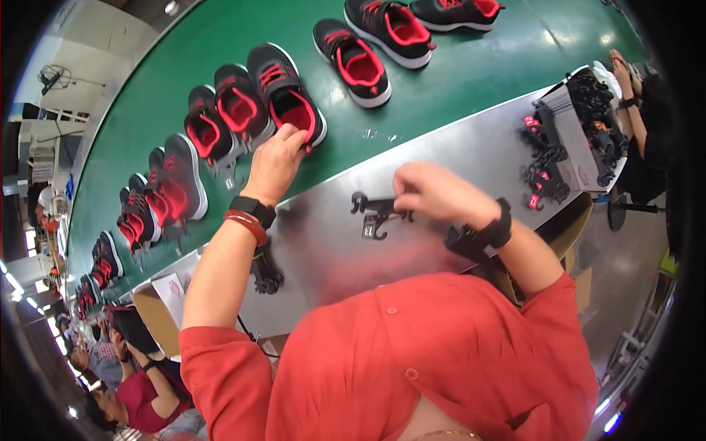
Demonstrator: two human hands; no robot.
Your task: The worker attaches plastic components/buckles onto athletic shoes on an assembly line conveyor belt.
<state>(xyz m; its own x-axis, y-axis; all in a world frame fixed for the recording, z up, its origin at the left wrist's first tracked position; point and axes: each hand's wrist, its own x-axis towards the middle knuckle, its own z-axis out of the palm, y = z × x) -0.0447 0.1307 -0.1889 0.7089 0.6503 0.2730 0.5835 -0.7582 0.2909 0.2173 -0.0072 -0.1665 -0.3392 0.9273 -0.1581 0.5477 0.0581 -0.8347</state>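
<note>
My left hand (278, 163) is closed, its fingertips pinching the heel collar of a black sneaker (275, 72) with red lining and a white sole. The sneaker sits on the green work surface (434, 92), heel toward me. Over the metal ledge (338, 261), my right hand (440, 192) is curled with its fingers on the end of a small black plastic shoe hanger (378, 209), which has hooked ends and a tag. Left of the held sneaker stand two matching sneakers, one (239, 103) beside it and another (202, 123) farther left, with a tagged hanger (229, 175) by their heels.
More sneakers (356, 65) stand along the green surface on both sides. Loose black hangers (544, 158) lie on the ledge at right, before a box (577, 132) full of them. Other hangers (266, 273) lie by my left forearm. Co-workers (143, 389) are at left; another person's arm (629, 95) shows at right.
</note>
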